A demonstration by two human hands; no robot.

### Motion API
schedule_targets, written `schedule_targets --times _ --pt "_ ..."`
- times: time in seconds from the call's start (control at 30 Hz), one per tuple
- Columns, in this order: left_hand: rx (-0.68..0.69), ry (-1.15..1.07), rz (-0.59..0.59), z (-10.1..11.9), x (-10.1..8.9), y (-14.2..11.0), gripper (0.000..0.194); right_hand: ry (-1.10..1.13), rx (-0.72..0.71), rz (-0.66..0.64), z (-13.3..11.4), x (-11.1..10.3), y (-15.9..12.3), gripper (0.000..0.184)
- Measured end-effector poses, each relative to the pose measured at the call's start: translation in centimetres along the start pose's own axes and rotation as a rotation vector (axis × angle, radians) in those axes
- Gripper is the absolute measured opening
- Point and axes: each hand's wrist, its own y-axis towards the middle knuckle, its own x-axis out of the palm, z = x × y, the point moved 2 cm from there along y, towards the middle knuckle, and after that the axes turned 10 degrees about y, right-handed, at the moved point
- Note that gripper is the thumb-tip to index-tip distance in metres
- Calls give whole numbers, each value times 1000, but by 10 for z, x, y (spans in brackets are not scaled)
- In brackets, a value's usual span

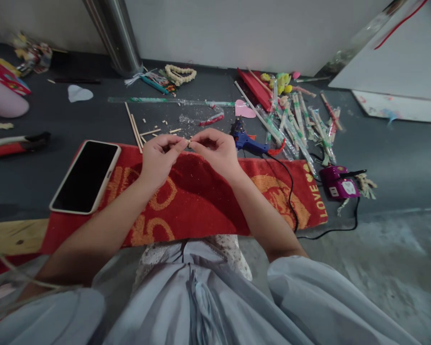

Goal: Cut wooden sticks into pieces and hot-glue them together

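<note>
Over the far edge of a red towel [201, 206], my left hand [160, 155] and my right hand [217, 151] meet fingertip to fingertip. Both pinch a tiny pale piece [188, 143]; it looks like a bit of wooden stick, mostly hidden by the fingers. Thin wooden sticks [133, 125] and short cut bits [151, 132] lie just beyond my left hand. Close to the right hand rests a blue glue gun [251, 143], its black cord trailing across the towel. A phone [87, 176] with a dark screen lies on the towel's left end.
Red-handled pliers [17, 144] lie at the left. Wrapped chopsticks [290, 120] pile up at the right, near a purple power socket [339, 182]. Farther back are a braided heart [180, 74], a pink paper heart [244, 109] and a metal post [115, 38].
</note>
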Motion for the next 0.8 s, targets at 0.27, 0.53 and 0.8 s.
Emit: schedule_targets --times 0.27,0.53,0.8 --pt "107 134 12 -1 -3 -1 21 34 50 -29 5 2 0 23" --pt "142 169 32 -2 -4 0 17 48 50 -26 3 2 0 18" --pt "206 230 58 -3 -6 0 14 0 14 -29 -1 1 0 15"
